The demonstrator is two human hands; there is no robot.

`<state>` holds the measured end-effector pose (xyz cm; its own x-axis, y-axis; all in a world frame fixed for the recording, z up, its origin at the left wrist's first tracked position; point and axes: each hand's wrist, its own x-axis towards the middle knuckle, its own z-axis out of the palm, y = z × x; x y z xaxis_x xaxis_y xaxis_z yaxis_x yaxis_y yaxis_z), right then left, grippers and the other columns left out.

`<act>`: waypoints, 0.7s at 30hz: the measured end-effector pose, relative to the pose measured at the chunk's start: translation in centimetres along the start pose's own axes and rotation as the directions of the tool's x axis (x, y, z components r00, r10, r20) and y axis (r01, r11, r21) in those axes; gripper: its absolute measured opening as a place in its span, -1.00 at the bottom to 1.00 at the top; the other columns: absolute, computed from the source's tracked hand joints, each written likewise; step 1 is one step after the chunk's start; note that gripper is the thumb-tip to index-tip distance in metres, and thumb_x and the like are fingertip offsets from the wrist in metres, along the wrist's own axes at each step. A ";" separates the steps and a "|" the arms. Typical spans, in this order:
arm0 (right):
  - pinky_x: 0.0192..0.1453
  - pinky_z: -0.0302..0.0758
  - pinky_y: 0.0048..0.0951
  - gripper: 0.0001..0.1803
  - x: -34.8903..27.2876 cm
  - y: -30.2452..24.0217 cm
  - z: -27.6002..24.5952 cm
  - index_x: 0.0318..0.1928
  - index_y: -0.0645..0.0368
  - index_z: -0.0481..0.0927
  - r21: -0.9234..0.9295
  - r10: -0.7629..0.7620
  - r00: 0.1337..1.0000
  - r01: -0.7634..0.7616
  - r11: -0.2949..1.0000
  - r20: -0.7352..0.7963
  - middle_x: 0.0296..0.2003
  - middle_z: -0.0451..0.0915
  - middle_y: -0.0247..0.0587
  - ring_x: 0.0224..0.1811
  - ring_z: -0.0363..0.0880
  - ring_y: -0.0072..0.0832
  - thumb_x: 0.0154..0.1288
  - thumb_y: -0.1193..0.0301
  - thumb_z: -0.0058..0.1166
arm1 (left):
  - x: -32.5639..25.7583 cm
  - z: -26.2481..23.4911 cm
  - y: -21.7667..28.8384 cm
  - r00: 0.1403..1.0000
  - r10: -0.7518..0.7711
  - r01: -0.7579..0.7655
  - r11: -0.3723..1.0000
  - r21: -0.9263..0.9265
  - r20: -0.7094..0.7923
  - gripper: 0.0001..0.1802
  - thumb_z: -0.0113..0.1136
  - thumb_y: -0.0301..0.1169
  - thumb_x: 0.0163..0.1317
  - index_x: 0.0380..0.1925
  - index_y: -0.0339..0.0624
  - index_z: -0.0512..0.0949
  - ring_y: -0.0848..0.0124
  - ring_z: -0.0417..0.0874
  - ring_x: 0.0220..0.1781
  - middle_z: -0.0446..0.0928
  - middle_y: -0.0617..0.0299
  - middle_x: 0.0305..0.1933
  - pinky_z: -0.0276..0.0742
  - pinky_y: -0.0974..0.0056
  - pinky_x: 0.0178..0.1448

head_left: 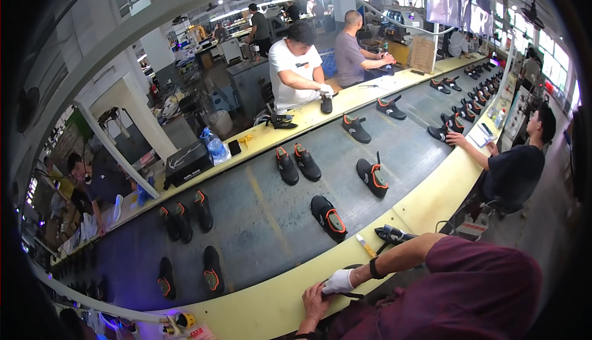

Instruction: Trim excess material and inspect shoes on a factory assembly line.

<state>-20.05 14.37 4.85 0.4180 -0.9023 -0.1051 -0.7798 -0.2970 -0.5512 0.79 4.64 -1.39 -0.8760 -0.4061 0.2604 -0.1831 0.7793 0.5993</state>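
Note:
My right hand [338,282], in a white glove with a black band at the wrist, is closed on a black shoe [354,295] at the near edge of the yellow bench. Only dark parts and a strap of that shoe show; the rest is hidden behind my hands. My bare left hand [315,301] presses against its left end with bent fingers. Beyond my hands, a black shoe with orange lining [330,218] lies on the dark conveyor belt [265,235]. A slim yellow-and-white tool [366,245] rests on the bench beside my right forearm.
A dark object [394,235] lies past my right forearm. Several black shoes, including a pair [298,164], stand along the belt. Across it, a person in white [298,78] handles a shoe; another sits at right [515,161]. A tape roll [184,320] lies at lower left.

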 end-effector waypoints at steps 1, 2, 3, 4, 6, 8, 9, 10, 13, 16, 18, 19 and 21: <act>-0.11 0.65 0.03 -0.77 -0.4 -0.3 0.3 -0.04 0.10 0.56 0.006 0.003 0.999 -0.003 1.000 -0.054 -0.25 0.69 -0.01 -0.17 0.74 0.08 0.39 0.32 0.25 | 0.1 -0.5 0.3 1.000 0.012 -0.012 1.000 0.003 0.023 -0.25 0.63 -0.07 0.10 0.27 -0.04 0.60 0.02 0.58 0.30 0.65 0.20 0.25 0.45 -0.08 0.40; -0.11 0.65 0.03 -0.77 -0.5 -0.4 0.5 -0.04 0.10 0.56 0.015 -0.002 0.998 0.003 1.000 -0.055 -0.25 0.69 -0.01 -0.17 0.74 0.08 0.39 0.32 0.25 | -0.1 -0.8 0.6 0.999 0.023 -0.023 1.000 0.006 0.049 -0.24 0.66 -0.01 0.07 0.24 -0.06 0.62 0.04 0.59 0.28 0.67 0.23 0.23 0.46 -0.07 0.38; -0.10 0.65 0.03 -0.74 -0.4 -0.2 1.2 -0.04 0.11 0.56 -0.003 0.025 0.997 -0.025 1.000 -0.075 -0.24 0.70 0.00 -0.16 0.74 0.09 0.37 0.30 0.27 | -0.3 -0.4 0.5 0.999 0.017 -0.017 1.000 -0.003 0.029 -0.28 0.62 0.00 0.11 0.21 -0.08 0.62 0.00 0.60 0.24 0.69 0.17 0.17 0.47 -0.09 0.35; -0.10 0.66 0.03 -0.72 -0.5 -0.9 1.3 -0.04 0.11 0.57 -0.013 0.058 0.994 -0.059 0.998 -0.095 -0.23 0.70 0.01 -0.15 0.74 0.09 0.36 0.27 0.29 | -0.5 -0.4 1.0 0.999 -0.019 0.019 1.000 0.001 0.045 -0.35 0.56 -0.08 0.18 0.23 -0.06 0.62 0.01 0.60 0.26 0.68 0.15 0.19 0.46 -0.09 0.37; -0.04 0.69 0.06 -0.64 -1.4 -0.9 0.8 0.08 0.05 0.65 0.069 0.105 0.984 -0.096 0.993 -0.147 -0.09 0.76 0.02 -0.07 0.77 0.09 0.32 0.25 0.32 | -0.7 0.2 0.9 0.993 -0.069 0.065 0.997 0.046 0.092 -0.46 0.42 -0.17 0.30 0.25 -0.07 0.62 -0.04 0.62 0.23 0.68 0.06 0.17 0.47 -0.13 0.35; 0.00 0.71 0.05 -0.56 -2.2 -2.3 -1.8 0.24 -0.12 0.69 0.087 0.277 0.961 -0.274 0.958 -0.028 0.03 0.79 -0.05 -0.03 0.78 0.08 0.37 0.20 0.28 | -1.2 1.2 -0.6 0.991 -0.054 0.045 0.996 0.078 0.118 -0.49 0.36 -0.18 0.36 0.28 -0.03 0.59 -0.09 0.61 0.23 0.67 0.03 0.18 0.45 -0.20 0.35; -0.04 0.71 0.04 -0.63 -3.0 -0.3 -0.4 0.15 -0.10 0.74 0.081 0.381 0.922 -0.375 0.923 -0.071 -0.05 0.80 -0.01 -0.08 0.79 0.09 0.39 0.16 0.26 | -0.2 0.8 0.1 0.995 -0.018 0.013 0.999 0.047 0.094 -0.49 0.36 -0.22 0.36 0.29 -0.02 0.58 -0.09 0.60 0.25 0.66 0.03 0.21 0.44 -0.20 0.36; -0.09 0.71 0.02 -0.68 -3.4 -1.6 -3.3 0.07 -0.07 0.78 0.091 0.442 0.897 -0.439 0.894 -0.021 -0.14 0.80 0.02 -0.15 0.78 0.11 0.42 0.14 0.23 | 0.3 0.4 0.6 0.993 -0.049 0.039 0.995 0.096 0.106 -0.49 0.37 -0.24 0.35 0.28 -0.04 0.58 -0.07 0.59 0.27 0.64 0.04 0.23 0.43 -0.18 0.36; -0.12 0.72 -0.11 -0.75 -8.5 1.9 3.9 0.03 0.05 0.78 0.294 0.555 0.727 -0.472 0.831 -0.403 -0.20 0.80 0.02 -0.25 0.80 -0.04 0.41 0.29 0.29 | 2.1 -1.4 1.8 0.997 -0.010 0.003 0.995 0.095 0.070 -0.47 0.40 -0.26 0.33 0.26 -0.11 0.54 -0.05 0.58 0.22 0.60 0.04 0.15 0.41 -0.13 0.32; -0.18 0.76 -0.23 -0.59 -9.4 -1.0 4.6 0.14 0.22 0.72 0.807 0.773 0.622 -0.518 0.284 0.127 -0.24 0.81 -0.13 -0.32 0.81 -0.31 0.60 0.14 0.19 | 2.7 -2.6 1.9 0.995 -0.005 -0.006 0.994 0.106 0.102 -0.37 0.46 -0.33 0.27 0.32 -0.14 0.48 -0.03 0.55 0.31 0.56 0.01 0.23 0.35 -0.12 0.43; -0.20 0.77 -0.20 -0.53 -8.5 -2.4 4.1 0.15 0.27 0.70 0.903 0.772 0.542 -0.419 -0.094 0.332 -0.25 0.81 -0.08 -0.35 0.80 -0.27 0.63 0.08 0.16 | 2.6 -2.6 1.9 0.992 -0.020 0.007 0.995 0.097 0.127 -0.34 0.47 -0.35 0.26 0.34 -0.15 0.46 -0.02 0.53 0.35 0.54 0.00 0.27 0.31 -0.13 0.47; -0.23 0.78 -0.18 -0.46 -7.7 -3.1 4.2 0.15 0.32 0.67 0.856 0.703 0.491 -0.262 -0.445 0.515 -0.26 0.80 -0.02 -0.37 0.79 -0.24 0.65 0.02 0.12 | 2.3 -2.5 2.0 0.989 -0.025 0.011 0.996 0.094 0.145 -0.34 0.47 -0.35 0.26 0.34 -0.15 0.46 -0.02 0.53 0.35 0.54 0.00 0.27 0.31 -0.13 0.47; -0.33 0.77 -0.12 -0.46 -5.6 -3.8 4.0 0.09 0.32 0.67 0.822 0.649 0.517 -0.242 -0.515 0.558 -0.29 0.79 0.05 -0.42 0.78 -0.17 0.63 0.01 0.15 | 2.1 -2.5 2.1 0.989 -0.027 0.013 0.995 0.099 0.143 -0.30 0.47 -0.37 0.25 0.39 -0.14 0.45 0.01 0.51 0.37 0.53 0.03 0.28 0.30 -0.12 0.49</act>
<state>-17.53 21.78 4.18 -0.0296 -0.4848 -0.8741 0.6840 0.6279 -0.3714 -0.32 4.22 2.31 -0.9254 -0.3548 0.1330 -0.2379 0.8173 0.5248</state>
